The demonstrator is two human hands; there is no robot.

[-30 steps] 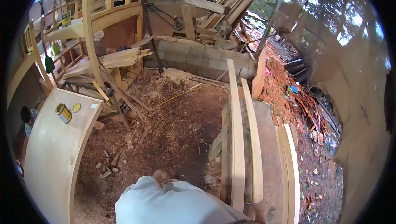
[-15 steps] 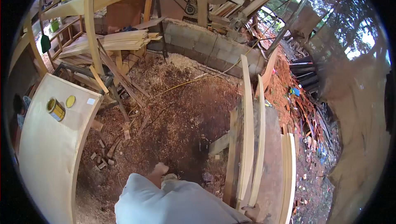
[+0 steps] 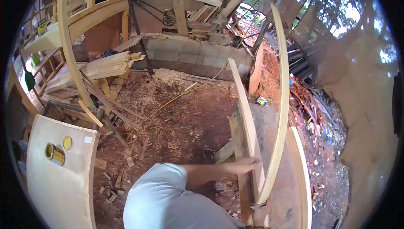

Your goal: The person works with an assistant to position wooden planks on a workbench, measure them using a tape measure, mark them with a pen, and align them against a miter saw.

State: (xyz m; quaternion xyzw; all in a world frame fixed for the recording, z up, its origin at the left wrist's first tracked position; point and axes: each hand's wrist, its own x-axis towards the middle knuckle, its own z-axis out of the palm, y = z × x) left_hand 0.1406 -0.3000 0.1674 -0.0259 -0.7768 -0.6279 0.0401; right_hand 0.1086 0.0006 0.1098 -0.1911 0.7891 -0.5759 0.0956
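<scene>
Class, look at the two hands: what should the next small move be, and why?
Probably bring the left hand across to steady the curved strip: only the right hand appears to hold it, at the near end, so its long far part seems unsupported, while the left hand is close by, at the straighter board.

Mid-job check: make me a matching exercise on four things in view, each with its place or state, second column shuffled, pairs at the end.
Column one
1. Can
2. White square
3. Left hand
4. Right hand

Column two
A. Near the far right corner of the pale panel
B. At the near end of the curved strip
C. Open, with a yellow lid beside it
D. At the end of an outstretched bare forearm

Pairs: 1-C; 2-A; 3-D; 4-B
</scene>
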